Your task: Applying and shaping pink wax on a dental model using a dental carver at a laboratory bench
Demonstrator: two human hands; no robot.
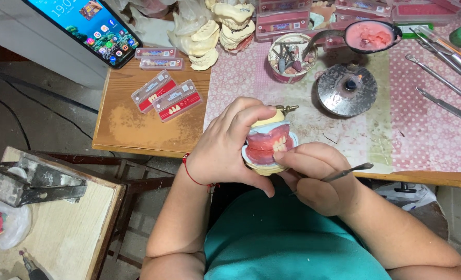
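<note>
**Wax denture set-up in hand, teeth partly placed**

Held above the near edge of the desk [152,136], over the lap: one dental model [268,145] with pink wax gums, mounted on a small hinged articulator. Left hand [225,150] wrapped around its left side, fingers closed over the top. Right hand [316,179] closed around one thin metal wax tool [347,172], thumb and forefinger pressed against the front of the model by the teeth.

Progress, judged from the look of it: a few pale teeth seated in the wax at the front right (exact count too small to tell); rest of the pink ridge smooth and bare. Setting under way, not finished.

Counts on the desk:
- tooth cards [165,96], clear boxes with red strips: four
- burner [347,89], round metal: one
- ladle of pink wax [371,35]: one
- cup of burs [291,58]: one
- long steel instruments [443,78] at right: at least four
- plaster casts [209,36] at the back: a heap, uncounted
- phone [88,26]: one
</note>
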